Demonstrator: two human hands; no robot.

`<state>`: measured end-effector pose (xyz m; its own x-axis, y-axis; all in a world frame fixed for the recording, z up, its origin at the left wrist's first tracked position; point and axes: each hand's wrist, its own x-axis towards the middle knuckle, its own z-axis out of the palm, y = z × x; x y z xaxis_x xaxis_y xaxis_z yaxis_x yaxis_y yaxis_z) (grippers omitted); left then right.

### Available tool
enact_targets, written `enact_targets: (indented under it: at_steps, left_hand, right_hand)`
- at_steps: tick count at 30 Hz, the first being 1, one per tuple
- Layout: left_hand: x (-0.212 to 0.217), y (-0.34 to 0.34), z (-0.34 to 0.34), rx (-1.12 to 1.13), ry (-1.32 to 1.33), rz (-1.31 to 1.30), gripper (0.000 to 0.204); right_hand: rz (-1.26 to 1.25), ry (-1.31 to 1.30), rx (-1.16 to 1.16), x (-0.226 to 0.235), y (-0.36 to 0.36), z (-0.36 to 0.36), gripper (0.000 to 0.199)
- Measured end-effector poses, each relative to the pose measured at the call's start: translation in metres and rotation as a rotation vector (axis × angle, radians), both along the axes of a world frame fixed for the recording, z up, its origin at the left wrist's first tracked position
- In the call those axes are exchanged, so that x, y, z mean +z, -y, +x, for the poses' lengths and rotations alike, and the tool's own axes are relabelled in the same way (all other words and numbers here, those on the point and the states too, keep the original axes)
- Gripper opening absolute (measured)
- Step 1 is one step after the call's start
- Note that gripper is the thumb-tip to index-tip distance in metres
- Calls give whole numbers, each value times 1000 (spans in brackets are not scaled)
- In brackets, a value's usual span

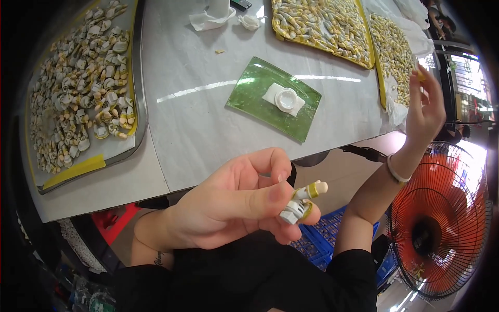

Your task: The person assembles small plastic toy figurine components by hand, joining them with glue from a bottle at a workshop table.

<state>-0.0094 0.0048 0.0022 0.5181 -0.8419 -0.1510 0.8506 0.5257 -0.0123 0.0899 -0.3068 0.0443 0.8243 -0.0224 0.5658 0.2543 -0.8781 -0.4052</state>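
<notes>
My left hand (234, 203) is closed in front of my body, pinching a small white-and-gold figurine part (296, 211) between thumb and fingers. A white arm piece with a gold cuff and a pale rounded end (314, 189) sticks out from its upper side. At the far right, my right hand (427, 112) is raised at the edge of a tray of small arm pieces (391, 49). Its fingertips close on a small yellowish piece (420, 75), mostly hidden. On the table, a green glass plate (249, 91) carries a small round clear-white dish (286, 99) on a folded white tissue.
A large tray (78, 171) piled with figurine bodies fills the left side. Another yellow-edged tray (325, 48) of small pieces lies at the back. Crumpled tissue (212, 20) sits at the far edge. An orange fan (436, 223) and blue crate (327, 234) stand right, below table height.
</notes>
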Motion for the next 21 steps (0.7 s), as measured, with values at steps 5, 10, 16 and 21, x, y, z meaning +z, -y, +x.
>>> enact_targets:
  at_steps: [5, 10, 16, 21]
  left_hand:
    - [-1, 1, 0, 9, -26, -44, 32]
    - [4, 1, -1, 41, -31, 3, 30]
    - [9, 1, -4, 79, -8, 47, 26]
    - [7, -1, -6, 106, -1, 66, 26]
  right_hand:
    - [-353, -489, -118, -28, 67, 13, 28]
    - [-285, -395, -181, -38, 64, 12, 24]
    - [-367, -418, -292, -38, 71, 12, 17]
    - [-296, -387, -227, -42, 58, 14, 15]
